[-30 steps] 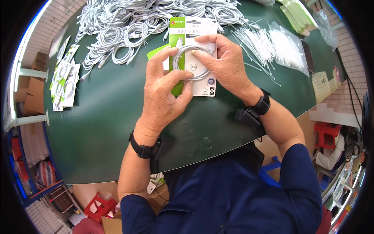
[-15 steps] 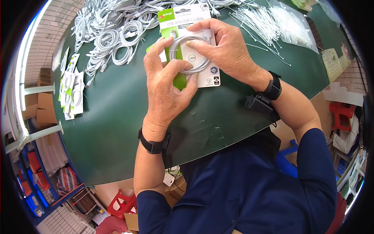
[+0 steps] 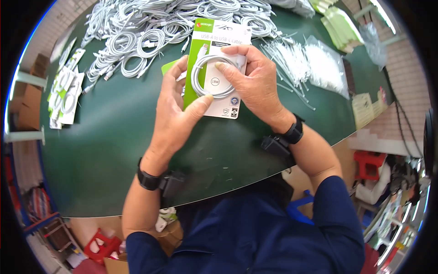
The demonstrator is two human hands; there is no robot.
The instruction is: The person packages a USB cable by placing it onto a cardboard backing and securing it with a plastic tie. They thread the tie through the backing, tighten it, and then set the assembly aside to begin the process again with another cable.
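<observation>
A white and green packaging card [image 3: 218, 106] is held up over the table with its printed face toward me. On its front lies a light grey coiled USB cable [image 3: 196, 86], one plug pointing up near the card's green strip. My left hand [image 3: 175, 112] grips the card's left side, thumb on the bottom of the coil and fingers behind. My right hand [image 3: 258, 84] grips the right side, thumb and index finger on the upper right of the coil. Another green piece [image 3: 169, 66] shows behind my left fingers; I cannot tell what it belongs to.
Many grey coiled cables [image 3: 150, 43] are heaped at the back of the green table [image 3: 100, 169]. Packed cable cards [image 3: 67, 93] lie at left. White cable ties [image 3: 287, 59] and a clear bag of them [image 3: 326, 68] lie at right, with green-white cards [image 3: 342, 29] beyond.
My left fingers have slid behind the card, and the left thumb has straightened onto the coil's lower edge. The right hand keeps its pinch. The view has shifted, showing more of the table's far right.
</observation>
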